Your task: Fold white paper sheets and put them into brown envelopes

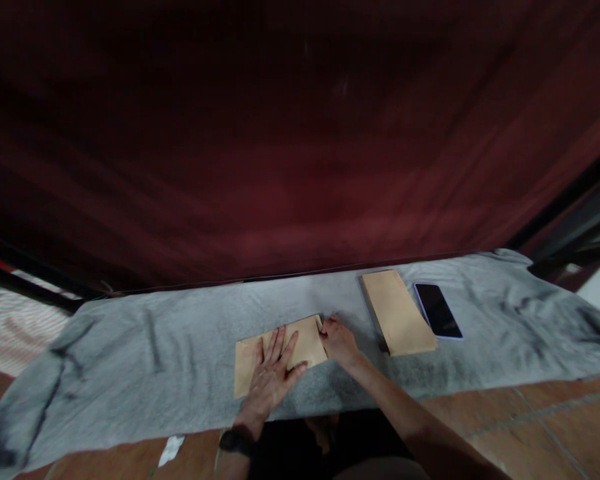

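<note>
A brown paper envelope [305, 339] lies flat on the grey cloth, slightly slanted. Pressing on its middle is my left hand [273, 380], palm down with the fingers spread. At the envelope's right end, my right hand [339, 341] is closed, its curled fingers on the edge where a narrow flap stands a little raised. Part of that edge is hidden behind the fingers. To the right of my hands lies a stack of similar brown envelopes [397, 312], apart from both hands.
A phone [437, 310] with a pale purple case lies right of the stack. The grey cloth [180, 360] covers a long, low surface against a dark red panel [280, 187]. A white scrap [171, 450] lies on the tiled floor [570, 420].
</note>
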A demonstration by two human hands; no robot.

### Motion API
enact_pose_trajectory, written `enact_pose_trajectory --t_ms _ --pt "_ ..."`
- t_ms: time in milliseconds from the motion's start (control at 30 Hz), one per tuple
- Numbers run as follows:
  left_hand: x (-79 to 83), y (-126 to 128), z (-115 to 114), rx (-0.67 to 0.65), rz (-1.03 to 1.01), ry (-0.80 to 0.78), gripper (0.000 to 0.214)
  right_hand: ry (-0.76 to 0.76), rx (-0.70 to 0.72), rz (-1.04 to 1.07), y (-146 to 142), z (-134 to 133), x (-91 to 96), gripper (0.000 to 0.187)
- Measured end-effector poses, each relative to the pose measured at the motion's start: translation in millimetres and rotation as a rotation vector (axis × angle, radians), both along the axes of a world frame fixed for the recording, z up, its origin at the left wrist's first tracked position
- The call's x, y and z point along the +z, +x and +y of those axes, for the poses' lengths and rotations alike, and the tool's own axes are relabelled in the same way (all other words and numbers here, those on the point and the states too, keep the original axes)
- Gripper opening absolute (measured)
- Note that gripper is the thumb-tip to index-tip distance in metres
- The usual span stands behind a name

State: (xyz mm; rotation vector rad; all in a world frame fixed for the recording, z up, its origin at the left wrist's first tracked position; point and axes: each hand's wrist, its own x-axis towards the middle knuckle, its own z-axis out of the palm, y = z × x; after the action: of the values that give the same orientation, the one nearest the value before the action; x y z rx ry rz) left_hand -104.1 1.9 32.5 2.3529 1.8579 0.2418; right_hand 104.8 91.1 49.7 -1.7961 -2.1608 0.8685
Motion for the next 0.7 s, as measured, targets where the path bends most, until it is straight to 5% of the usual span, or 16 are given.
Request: enact_pose_trajectory --t_ms 433,700 --pt "-12.3 6 0 0.043 0.162 0.085 0.069 0.027 0.066 -0.012 7 -5 0.1 0.018" --pt "-11.8 39 3 0.081 0.159 0.119 0.068 0.053 0.052 0.000 7 -6 0.2 0.025"
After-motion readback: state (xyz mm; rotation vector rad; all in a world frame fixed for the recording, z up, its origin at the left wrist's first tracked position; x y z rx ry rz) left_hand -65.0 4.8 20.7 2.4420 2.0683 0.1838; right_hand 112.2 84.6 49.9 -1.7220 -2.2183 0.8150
